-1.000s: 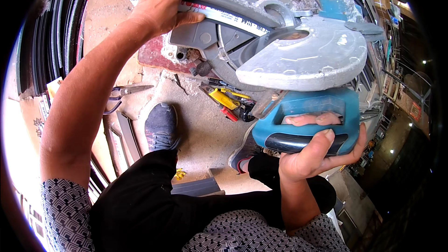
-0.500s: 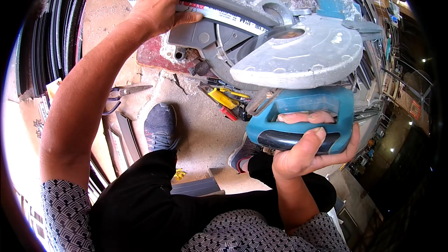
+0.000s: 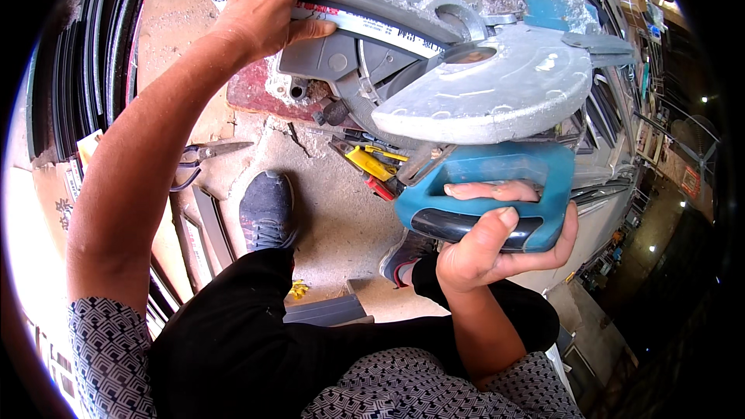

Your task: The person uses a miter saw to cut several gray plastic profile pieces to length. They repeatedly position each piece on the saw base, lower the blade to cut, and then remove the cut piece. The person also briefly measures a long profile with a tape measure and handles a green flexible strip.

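A miter saw with a dust-covered grey blade guard [image 3: 489, 93] stands in front of me. My right hand [image 3: 497, 244] is wrapped round its teal D-shaped handle [image 3: 555, 178], fingers through the opening. At the upper left, my left hand [image 3: 260, 19] grips a long strip [image 3: 372, 29] with white printed film on it and presses it against the saw's grey fence [image 3: 372, 4]. The strip runs right, over the saw base [image 3: 334, 62], toward the guard, which hides its far end. The blade itself is hidden under the guard.
Pliers or snips [image 3: 203, 157] lie on the floor beside my shoe [image 3: 266, 209]. A yellow-handled tool [image 3: 365, 161] and a red-handled one [image 3: 380, 188] lie below the saw. Long dark profiles [image 3: 85, 54] stand at the left. A grey offcut [image 3: 326, 311] lies between my legs.
My right hand and the saw handle have shifted a little to the left, and the blade guard has swung slightly with them. My left hand and the strip have stayed in place.
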Demonstrator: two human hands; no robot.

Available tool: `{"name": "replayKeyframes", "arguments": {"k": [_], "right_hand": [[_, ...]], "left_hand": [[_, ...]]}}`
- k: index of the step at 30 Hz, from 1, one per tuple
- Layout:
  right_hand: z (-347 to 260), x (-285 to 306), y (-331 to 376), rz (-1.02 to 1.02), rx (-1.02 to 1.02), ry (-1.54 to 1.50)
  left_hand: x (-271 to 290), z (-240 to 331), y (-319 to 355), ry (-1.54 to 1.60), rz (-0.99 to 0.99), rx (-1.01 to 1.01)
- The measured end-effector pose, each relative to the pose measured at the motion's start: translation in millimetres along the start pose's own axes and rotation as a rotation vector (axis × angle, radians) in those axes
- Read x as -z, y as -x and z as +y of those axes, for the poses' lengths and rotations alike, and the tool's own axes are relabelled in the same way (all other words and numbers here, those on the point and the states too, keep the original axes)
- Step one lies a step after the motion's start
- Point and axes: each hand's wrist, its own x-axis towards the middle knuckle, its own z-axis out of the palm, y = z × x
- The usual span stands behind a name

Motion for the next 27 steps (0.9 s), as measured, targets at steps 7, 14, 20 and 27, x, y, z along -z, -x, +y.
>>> {"name": "replayKeyframes", "arguments": {"k": [7,14,20,27], "right_hand": [[5,-3,8,-0.010,0.024,-0.019],[3,-2,7,0.004,-0.008,-0.011],[-17,19,-31,-0.025,-0.141,0.022],[-25,82,-134,0.106,-0.486,-0.121]], "left_hand": [[1,0,1,-0.001,0.021,0.000],[1,0,-1,0.002,0.028,-0.007],[1,0,-1,-0.038,-0.015,0.011],[0,-4,-1,-0.008,-0.022,0.006]]}}
